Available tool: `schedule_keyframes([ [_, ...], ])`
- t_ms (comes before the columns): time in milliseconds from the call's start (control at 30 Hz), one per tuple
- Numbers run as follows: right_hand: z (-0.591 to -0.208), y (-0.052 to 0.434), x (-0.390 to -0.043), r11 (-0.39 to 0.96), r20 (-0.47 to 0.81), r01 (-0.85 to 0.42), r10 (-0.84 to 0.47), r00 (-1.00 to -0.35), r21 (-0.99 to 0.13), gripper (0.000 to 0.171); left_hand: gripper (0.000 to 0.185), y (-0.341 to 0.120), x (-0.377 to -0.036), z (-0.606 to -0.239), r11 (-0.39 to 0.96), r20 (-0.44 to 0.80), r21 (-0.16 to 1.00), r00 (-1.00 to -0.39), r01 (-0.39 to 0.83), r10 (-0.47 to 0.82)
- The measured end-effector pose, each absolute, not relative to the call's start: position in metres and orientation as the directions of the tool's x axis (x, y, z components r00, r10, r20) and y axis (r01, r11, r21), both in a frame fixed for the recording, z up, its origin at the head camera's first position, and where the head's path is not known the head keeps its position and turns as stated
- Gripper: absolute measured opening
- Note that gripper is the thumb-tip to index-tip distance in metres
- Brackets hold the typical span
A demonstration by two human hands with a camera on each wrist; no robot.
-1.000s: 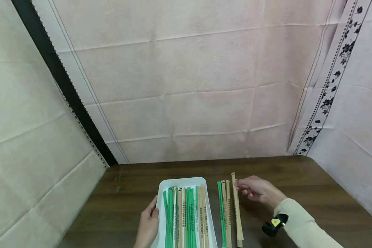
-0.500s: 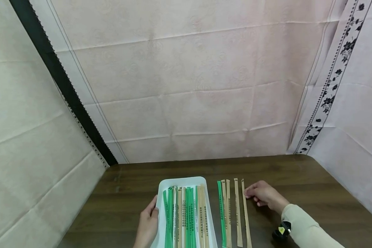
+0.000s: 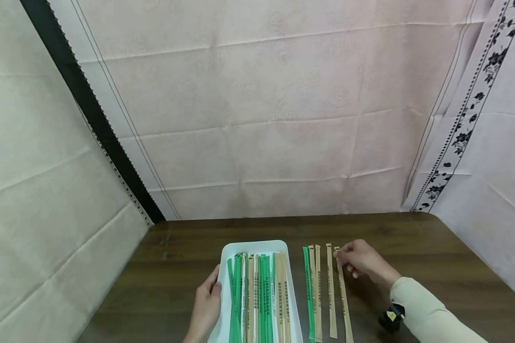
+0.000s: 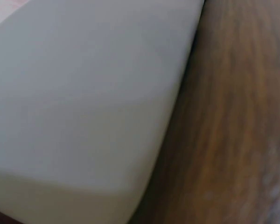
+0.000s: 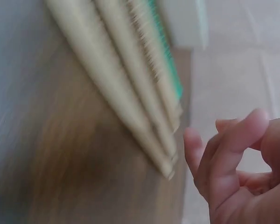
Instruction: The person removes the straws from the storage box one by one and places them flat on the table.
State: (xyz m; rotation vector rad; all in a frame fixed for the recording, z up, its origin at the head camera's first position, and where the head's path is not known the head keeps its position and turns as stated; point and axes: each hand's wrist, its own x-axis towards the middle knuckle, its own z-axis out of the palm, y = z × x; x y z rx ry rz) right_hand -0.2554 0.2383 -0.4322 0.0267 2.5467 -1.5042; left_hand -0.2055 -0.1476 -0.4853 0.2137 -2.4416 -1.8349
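On dark wooden table [image 3: 412,252]: white tray [image 3: 257,247], filled lengthwise with green and tan wrapped chopsticks [image 3: 259,300]. Left hand [image 3: 207,307] rested flat against tray's left rim, fingers straight, nothing gripped. Just right of tray, laid out in parallel: one green sleeve [image 3: 308,295], then tan sleeves side by side. Right hand [image 3: 362,259] at far tip of outermost tan sleeve [image 3: 343,300], fingers loosely curled; touching or just beside, could not tell. Pink cloth backdrop [image 3: 262,119] behind.
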Motion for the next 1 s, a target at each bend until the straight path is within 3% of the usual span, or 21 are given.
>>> schedule_keyframes([
  [200,-0.399,0.21,-0.247,0.369,-0.197,0.096,-0.249,-0.948,-0.925,0.031,0.052,-0.145,-0.205,-0.484,0.26,-0.014,0.964,-0.988,-0.055,-0.156],
  [467,-0.371,0.151,-0.246,0.292,-0.205,0.089,-0.397,-0.895,-0.952,0.028,0.052,-0.145,-0.205,-0.485,0.236,-0.013,0.971,-0.989,-0.048,-0.148],
  [700,-0.375,0.095,-0.255,0.272,-0.185,0.069,-0.432,-0.883,-0.96,0.02,0.052,-0.148,-0.203,-0.485,0.228,-0.02,0.972,-0.988,-0.055,-0.152],
  [1000,-0.406,0.049,-0.27,0.224,-0.252,0.181,-0.347,-0.904,-0.958,0.025,0.051,-0.146,-0.203,-0.486,0.214,-0.003,0.976,-0.989,-0.035,-0.151],
])
